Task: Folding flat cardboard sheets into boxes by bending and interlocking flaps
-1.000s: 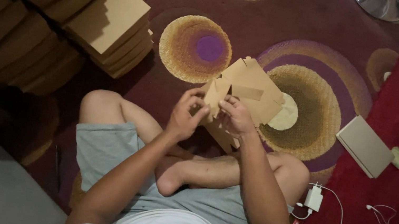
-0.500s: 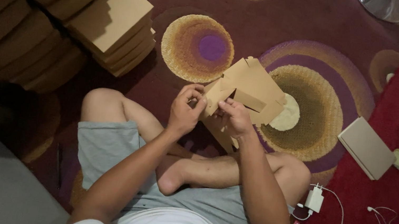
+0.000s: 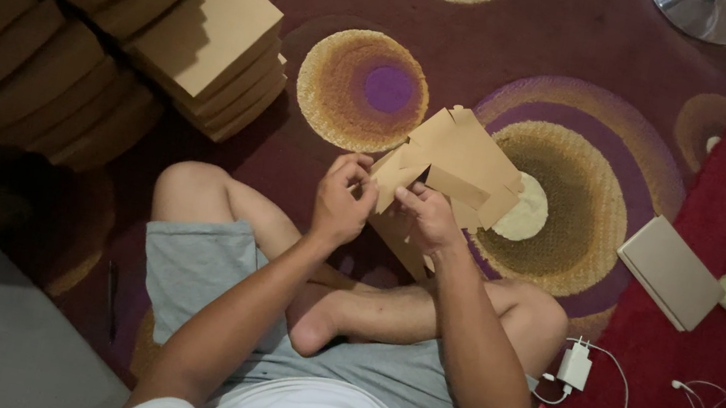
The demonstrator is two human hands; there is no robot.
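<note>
Folding: both hands' grips (image 3: 342, 203) (image 3: 426, 216) closed on half-formed cardboard box (image 3: 463, 157); finished boxes (image 3: 213, 44) are piling far left.

cardboard box (image 3: 461, 166): lifted slightly | flap folded inward by both hands

A home floor: patterned carpet (image 3: 595, 86), phone charger (image 3: 575, 366), stacked folded cardboard boxes (image 3: 204, 43).

A half-folded brown cardboard box (image 3: 456, 165) is held above the patterned rug; stacks of folded brown boxes (image 3: 205, 38) stand far left; a flat tan box (image 3: 671, 272) lies right.
</note>
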